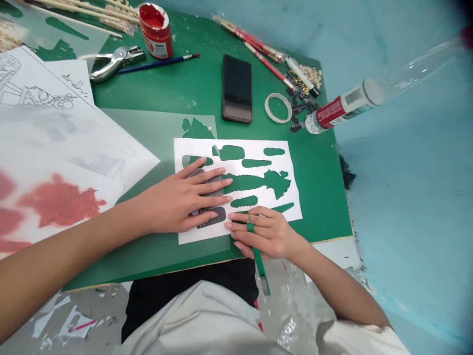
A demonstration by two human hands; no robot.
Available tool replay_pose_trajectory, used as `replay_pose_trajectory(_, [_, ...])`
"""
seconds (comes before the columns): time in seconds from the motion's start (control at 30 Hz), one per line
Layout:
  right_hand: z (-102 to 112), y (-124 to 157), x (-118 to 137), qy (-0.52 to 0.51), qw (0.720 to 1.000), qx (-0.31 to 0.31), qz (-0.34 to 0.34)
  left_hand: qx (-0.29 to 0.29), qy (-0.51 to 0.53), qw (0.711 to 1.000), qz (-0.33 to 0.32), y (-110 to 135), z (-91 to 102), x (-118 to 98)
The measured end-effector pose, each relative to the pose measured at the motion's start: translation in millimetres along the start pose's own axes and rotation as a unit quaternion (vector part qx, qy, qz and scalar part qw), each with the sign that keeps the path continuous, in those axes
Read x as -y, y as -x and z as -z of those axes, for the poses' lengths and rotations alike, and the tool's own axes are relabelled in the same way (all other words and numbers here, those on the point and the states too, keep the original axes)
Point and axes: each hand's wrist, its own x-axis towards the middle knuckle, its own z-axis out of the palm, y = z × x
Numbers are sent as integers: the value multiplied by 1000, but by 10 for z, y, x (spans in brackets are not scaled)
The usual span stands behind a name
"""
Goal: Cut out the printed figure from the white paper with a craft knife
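Note:
A white paper stencil (199,236) with several cut-out shapes lies on the green tabletop, partly over a translucent sheet (148,123). My left hand (181,202) rests flat on its left part, fingers spread. Beneath those fingers are dark grey pieces (218,217), partly hidden, showing through the openings. At the stencil's lower edge, my right hand (269,234) touches the paper with its fingertips. A slim green craft knife (259,264) is tucked between that hand's fingers, its long end pointing down past the table edge.
A black phone (237,88), tape roll (278,108) and tilted plastic bottle (332,112) stand beyond the stencil. A red paint jar (157,37), paintbrush (158,64) and hole punch (114,63) are upper left. Red-stained paper (74,148) covers the left. A blue wall (406,172) borders the right.

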Motion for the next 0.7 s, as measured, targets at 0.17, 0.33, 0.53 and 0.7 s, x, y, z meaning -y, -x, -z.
replay_pose_trajectory(0.17, [0, -12, -25, -29, 1000, -2, 1, -6, -21, 1000, 8, 12, -33, 3])
replay_pose_trajectory(0.33, [73, -61, 31, -90, 994, -34, -47, -6, -38, 999, -2, 16, -64, 27])
replay_pose_trajectory(0.53, [225, -107, 280, -148, 961, -109, -205, -8, -37, 999, -4, 17, -60, 31])
replay_pose_trajectory(0.7, [92, 13, 267, -109, 970, -117, -182, -12, -32, 999, 3, 15, -52, 26])
